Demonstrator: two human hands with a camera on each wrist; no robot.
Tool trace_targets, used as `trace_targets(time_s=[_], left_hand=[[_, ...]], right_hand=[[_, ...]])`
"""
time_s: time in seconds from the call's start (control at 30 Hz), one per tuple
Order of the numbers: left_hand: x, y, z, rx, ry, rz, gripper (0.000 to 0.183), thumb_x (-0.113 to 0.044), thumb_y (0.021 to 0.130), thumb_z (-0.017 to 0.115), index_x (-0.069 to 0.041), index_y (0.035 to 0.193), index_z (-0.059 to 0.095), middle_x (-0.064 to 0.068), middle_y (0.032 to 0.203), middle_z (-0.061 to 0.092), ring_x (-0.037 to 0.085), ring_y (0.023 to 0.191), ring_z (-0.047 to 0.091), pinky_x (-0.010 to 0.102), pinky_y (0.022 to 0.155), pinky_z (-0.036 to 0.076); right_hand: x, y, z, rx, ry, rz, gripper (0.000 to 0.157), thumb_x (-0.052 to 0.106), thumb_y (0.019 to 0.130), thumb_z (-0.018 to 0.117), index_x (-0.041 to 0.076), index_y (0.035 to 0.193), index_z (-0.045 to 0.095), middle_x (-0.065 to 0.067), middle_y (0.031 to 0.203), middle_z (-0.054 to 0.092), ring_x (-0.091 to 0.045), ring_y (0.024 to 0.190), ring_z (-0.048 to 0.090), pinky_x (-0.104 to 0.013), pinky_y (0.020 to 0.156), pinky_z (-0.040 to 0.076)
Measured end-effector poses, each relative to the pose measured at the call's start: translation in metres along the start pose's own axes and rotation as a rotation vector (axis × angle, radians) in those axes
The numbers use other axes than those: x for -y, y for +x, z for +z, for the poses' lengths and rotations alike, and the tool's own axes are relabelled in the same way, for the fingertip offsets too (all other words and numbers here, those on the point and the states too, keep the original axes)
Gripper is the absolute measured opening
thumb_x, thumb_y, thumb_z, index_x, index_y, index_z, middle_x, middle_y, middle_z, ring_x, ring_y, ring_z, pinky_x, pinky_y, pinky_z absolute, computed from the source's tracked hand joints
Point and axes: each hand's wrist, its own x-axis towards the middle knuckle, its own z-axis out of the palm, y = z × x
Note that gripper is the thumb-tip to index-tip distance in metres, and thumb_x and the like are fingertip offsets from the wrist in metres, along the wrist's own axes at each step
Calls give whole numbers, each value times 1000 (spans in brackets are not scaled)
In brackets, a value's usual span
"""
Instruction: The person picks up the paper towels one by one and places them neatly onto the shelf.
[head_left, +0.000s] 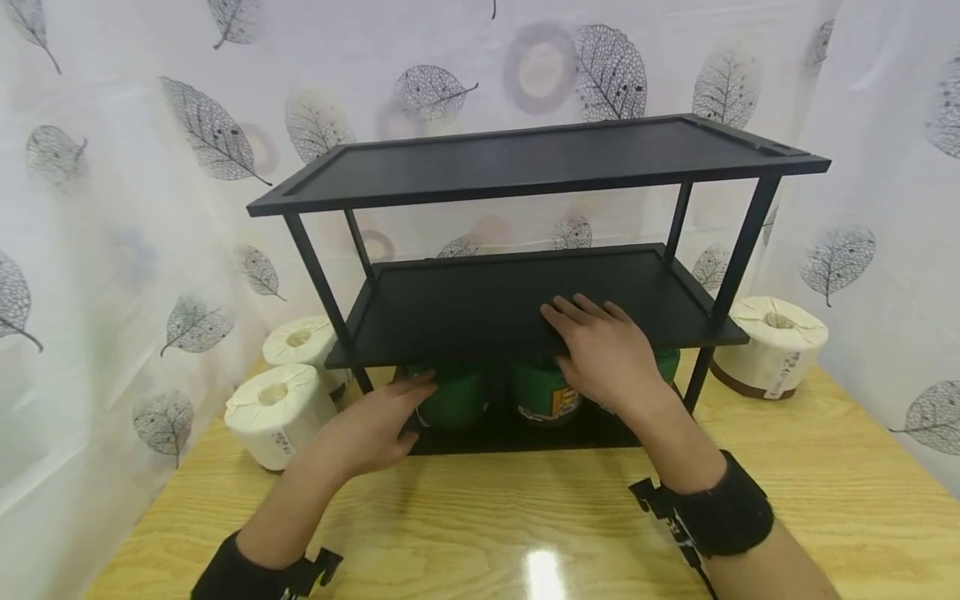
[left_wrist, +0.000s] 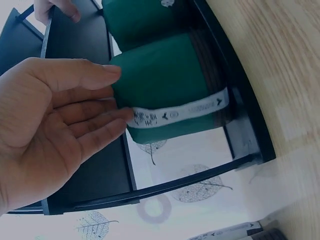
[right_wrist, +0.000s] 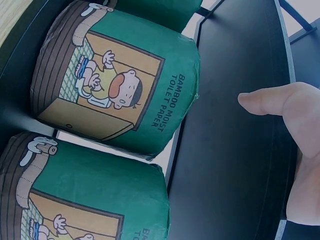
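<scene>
A two-tier black shelf rack [head_left: 517, 304] stands on the table. Green-wrapped toilet paper rolls [head_left: 457, 396] sit upright on its bottom level, one with a cartoon and "Bamboo moist toilet paper" print [right_wrist: 135, 85]. My left hand [head_left: 375, 425] is at the front left, thumb and fingers loosely extended; its fingertips are at the upper edge of the leftmost green roll [left_wrist: 160, 75], which has a white label strip. My right hand [head_left: 603, 350] holds the front edge of the middle shelf, fingers on top and thumb [right_wrist: 265, 101] underneath.
Cream-wrapped rolls [head_left: 281, 417] stand left of the rack, one behind the other, and another cream roll [head_left: 776, 346] stands to the right. A leaf-patterned curtain [head_left: 150, 208] hangs behind. Wood-grain table surface [head_left: 480, 517] lies in front of the rack.
</scene>
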Motion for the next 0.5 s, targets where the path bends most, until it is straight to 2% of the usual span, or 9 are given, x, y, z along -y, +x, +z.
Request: trace_targets(time_s=[0.13, 0.3, 0.4, 0.5], left_hand=[[-1, 0, -1, 23, 15, -22, 65, -14, 79, 65, -1, 137, 39, 19, 146, 30, 31, 121, 44, 40, 87, 48], [-12, 1, -1, -52, 76, -36, 68, -25, 82, 65, 2, 138, 36, 20, 144, 33, 32, 125, 38, 44, 97, 42], [-26, 8, 0, -81, 129, -62, 74, -33, 84, 63, 3, 140, 31, 21, 144, 32, 33, 129, 32, 46, 102, 35], [-40, 22, 1, -88, 167, -112, 75, -35, 85, 62, 4, 140, 29, 21, 143, 32, 35, 129, 32, 47, 103, 34]], right_hand=[[0, 0, -1, -6, -1, 1, 59, 27, 83, 63, 13, 137, 44, -10, 141, 42, -30, 129, 34, -50, 105, 30], [1, 0, -2, -8, -1, 3, 59, 26, 83, 64, 13, 137, 45, -10, 140, 43, -31, 129, 35, -51, 105, 30], [1, 0, -1, -5, -6, 1, 60, 27, 82, 65, 13, 137, 45, -10, 141, 43, -31, 129, 35, -51, 104, 31], [1, -1, 0, -5, -5, 8, 61, 28, 81, 66, 14, 137, 44, -10, 141, 42, -31, 129, 35, -51, 105, 31]])
